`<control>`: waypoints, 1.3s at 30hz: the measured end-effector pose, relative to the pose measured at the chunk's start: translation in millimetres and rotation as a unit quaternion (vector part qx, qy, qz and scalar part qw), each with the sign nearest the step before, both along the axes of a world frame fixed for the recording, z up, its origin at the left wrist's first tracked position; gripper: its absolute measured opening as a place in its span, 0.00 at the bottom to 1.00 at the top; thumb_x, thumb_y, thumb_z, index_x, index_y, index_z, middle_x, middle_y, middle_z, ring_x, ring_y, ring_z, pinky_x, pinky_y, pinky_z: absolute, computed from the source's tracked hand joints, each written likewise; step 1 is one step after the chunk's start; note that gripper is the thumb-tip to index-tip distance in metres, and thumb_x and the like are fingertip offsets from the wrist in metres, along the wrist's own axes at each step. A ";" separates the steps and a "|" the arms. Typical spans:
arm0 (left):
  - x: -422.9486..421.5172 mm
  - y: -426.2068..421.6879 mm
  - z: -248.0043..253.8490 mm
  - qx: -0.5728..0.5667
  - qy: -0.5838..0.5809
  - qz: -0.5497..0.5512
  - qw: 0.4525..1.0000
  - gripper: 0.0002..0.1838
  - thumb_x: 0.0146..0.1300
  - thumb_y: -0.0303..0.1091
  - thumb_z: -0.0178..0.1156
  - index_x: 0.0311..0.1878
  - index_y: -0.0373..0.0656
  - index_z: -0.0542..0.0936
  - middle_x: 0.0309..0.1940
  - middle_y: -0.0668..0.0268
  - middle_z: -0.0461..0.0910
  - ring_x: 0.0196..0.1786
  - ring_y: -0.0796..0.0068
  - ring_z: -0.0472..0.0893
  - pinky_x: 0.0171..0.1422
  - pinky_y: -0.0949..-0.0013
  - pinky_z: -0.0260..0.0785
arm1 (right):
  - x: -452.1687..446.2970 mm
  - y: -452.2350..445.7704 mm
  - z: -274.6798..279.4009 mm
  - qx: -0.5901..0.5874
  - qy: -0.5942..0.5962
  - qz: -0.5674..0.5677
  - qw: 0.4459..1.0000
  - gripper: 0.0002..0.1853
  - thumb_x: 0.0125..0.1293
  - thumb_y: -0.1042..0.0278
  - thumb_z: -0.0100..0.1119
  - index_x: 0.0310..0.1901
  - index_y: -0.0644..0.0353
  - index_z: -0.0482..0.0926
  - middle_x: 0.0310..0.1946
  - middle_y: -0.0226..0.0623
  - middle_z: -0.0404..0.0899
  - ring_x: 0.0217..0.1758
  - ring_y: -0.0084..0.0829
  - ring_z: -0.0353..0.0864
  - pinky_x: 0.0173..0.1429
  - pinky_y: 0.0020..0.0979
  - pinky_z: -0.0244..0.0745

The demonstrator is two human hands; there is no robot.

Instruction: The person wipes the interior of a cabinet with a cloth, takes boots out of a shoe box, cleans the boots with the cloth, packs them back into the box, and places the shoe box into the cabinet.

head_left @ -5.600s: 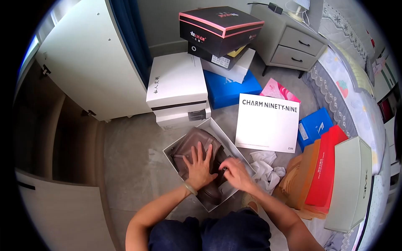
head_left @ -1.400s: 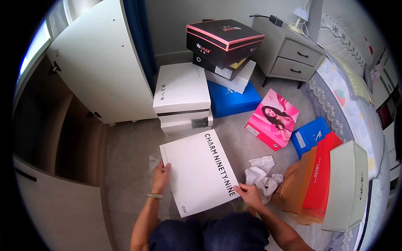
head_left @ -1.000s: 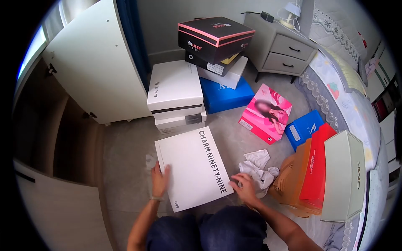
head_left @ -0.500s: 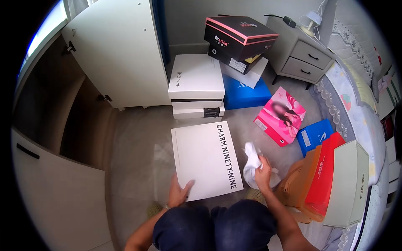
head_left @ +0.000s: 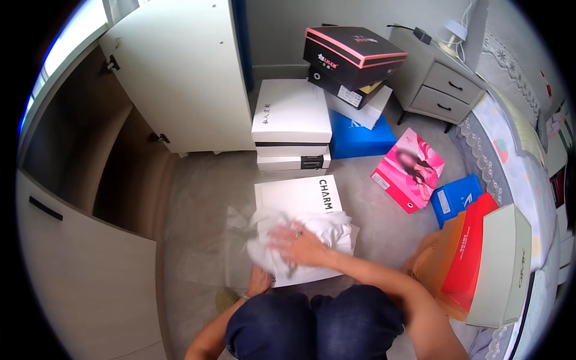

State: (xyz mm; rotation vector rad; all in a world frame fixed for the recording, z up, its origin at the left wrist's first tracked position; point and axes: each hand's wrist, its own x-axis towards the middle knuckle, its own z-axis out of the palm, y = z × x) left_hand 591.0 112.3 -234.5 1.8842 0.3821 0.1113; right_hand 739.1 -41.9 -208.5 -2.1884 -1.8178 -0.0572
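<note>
A white box point(head_left: 294, 195) with black "CHARM NINETY-NINE" lettering lies on the floor in front of my knees. Across its top is a crumpled white cloth point(head_left: 336, 231), which hides much of the lettering. My right hand point(head_left: 300, 245) presses on the cloth with its fingers over it, slightly smeared by motion. At the box's near left corner my left hand point(head_left: 259, 281) grips the edge. The hanging cloth partly covers its fingers.
White boxes point(head_left: 291, 114), a blue box point(head_left: 363, 135) and black shoe boxes point(head_left: 354, 54) are stacked ahead. A pink box point(head_left: 411, 171), a small blue box point(head_left: 457, 198) and upright boxes point(head_left: 471, 252) stand right, beside the bed. An open cabinet point(head_left: 90, 204) is left.
My right hand has brought the white cloth from the floor at the right onto the box top. My left hand stays at the box's left edge. The view has shifted slightly.
</note>
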 end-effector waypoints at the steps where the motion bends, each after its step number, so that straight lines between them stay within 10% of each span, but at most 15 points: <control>1: -0.5 0.1 1.2 0.000 0.000 0.002 1.000 0.26 0.74 0.40 0.47 0.69 0.33 0.64 0.59 0.43 0.71 0.64 0.48 0.69 0.70 0.57 0.58 | 17.8 6.2 -1.4 -0.007 -0.024 -0.055 0.998 0.31 0.64 0.56 0.57 0.70 0.37 0.66 0.73 0.33 0.61 0.79 0.36 0.53 0.78 0.51 0.43; 8: 2.2 -3.9 -10.1 -0.045 -0.010 0.024 0.999 0.27 0.77 0.40 0.41 0.72 0.33 0.59 0.64 0.41 0.67 0.68 0.46 0.66 0.73 0.58 0.55 | 106.5 -67.8 -7.6 0.067 0.009 -0.382 0.922 0.21 0.67 0.70 0.55 0.62 0.47 0.74 0.62 0.36 0.71 0.67 0.38 0.68 0.62 0.45 0.68; 12: 4.9 -2.3 -25.9 -0.037 -0.010 0.039 0.999 0.28 0.77 0.40 0.42 0.73 0.32 0.57 0.67 0.44 0.65 0.70 0.50 0.65 0.75 0.60 0.53 | 103.4 -144.7 -38.0 -0.051 0.108 -0.537 0.835 0.20 0.70 0.63 0.51 0.62 0.56 0.74 0.59 0.50 0.72 0.63 0.49 0.70 0.66 0.44 0.65; 14: 17.2 2.1 -25.0 -0.100 -0.008 0.044 0.994 0.29 0.77 0.41 0.43 0.73 0.31 0.57 0.69 0.45 0.64 0.71 0.53 0.64 0.76 0.61 0.52 | 74.3 -152.4 -25.8 -0.048 0.025 -0.539 0.841 0.22 0.71 0.61 0.50 0.63 0.58 0.73 0.57 0.53 0.72 0.63 0.51 0.70 0.68 0.43 0.63; 18: 38.7 2.7 -3.2 -0.232 0.020 0.062 0.971 0.32 0.76 0.43 0.46 0.73 0.30 0.56 0.71 0.48 0.62 0.73 0.60 0.61 0.77 0.64 0.50 | 28.1 -140.5 -27.8 0.132 0.285 -0.482 0.818 0.27 0.74 0.58 0.47 0.67 0.68 0.64 0.63 0.57 0.67 0.65 0.49 0.69 0.71 0.40 0.58; 23: 41.2 7.5 -33.8 -0.073 0.052 0.031 0.995 0.33 0.75 0.51 0.47 0.74 0.38 0.59 0.59 0.43 0.71 0.63 0.51 0.70 0.71 0.60 0.57 | -3.7 -95.5 -29.8 0.183 0.328 -0.494 0.784 0.32 0.74 0.64 0.48 0.72 0.71 0.50 0.65 0.58 0.65 0.65 0.47 0.68 0.69 0.38 0.61; 26: 40.8 6.4 -32.0 -0.038 0.060 0.038 0.997 0.34 0.75 0.53 0.46 0.74 0.38 0.59 0.60 0.42 0.70 0.64 0.50 0.69 0.72 0.59 0.56 | 2.6 -99.8 -33.1 0.207 0.378 -0.461 0.776 0.30 0.75 0.65 0.47 0.71 0.71 0.52 0.63 0.52 0.67 0.64 0.41 0.69 0.68 0.36 0.62; 28: 39.3 14.2 -44.9 -0.072 0.121 0.038 0.989 0.36 0.75 0.57 0.43 0.75 0.41 0.57 0.67 0.45 0.65 0.70 0.52 0.64 0.74 0.60 0.54 | 7.8 -108.2 -30.1 0.239 0.542 -0.463 0.659 0.30 0.75 0.62 0.50 0.71 0.68 0.55 0.59 0.44 0.71 0.58 0.30 0.74 0.61 0.29 0.69; 31: 22.9 39.7 -40.1 -0.406 0.117 -0.009 0.906 0.44 0.71 0.71 0.30 0.80 0.51 0.45 0.79 0.54 0.46 0.79 0.59 0.49 0.78 0.57 0.46 | 8.0 -127.1 -42.8 0.284 0.613 -0.465 0.572 0.26 0.75 0.57 0.49 0.68 0.62 0.62 0.54 0.39 0.76 0.51 0.27 0.78 0.55 0.29 0.75; 35: -5.2 40.9 -40.9 -0.208 0.157 -0.122 0.958 0.51 0.69 0.68 0.43 0.78 0.37 0.39 0.79 0.49 0.39 0.81 0.56 0.39 0.81 0.58 0.36 | -17.1 -133.0 -43.6 0.236 0.654 -0.491 0.524 0.27 0.74 0.53 0.51 0.66 0.63 0.65 0.52 0.37 0.77 0.49 0.26 0.80 0.52 0.29 0.76; 39: -16.6 9.6 -19.7 -0.246 0.079 -0.109 0.960 0.57 0.64 0.69 0.52 0.76 0.32 0.40 0.77 0.41 0.38 0.80 0.48 0.37 0.82 0.54 0.33 | -17.9 -127.1 -38.1 0.226 0.649 -0.494 0.533 0.25 0.74 0.51 0.52 0.62 0.62 0.68 0.47 0.36 0.79 0.45 0.25 0.81 0.47 0.27 0.77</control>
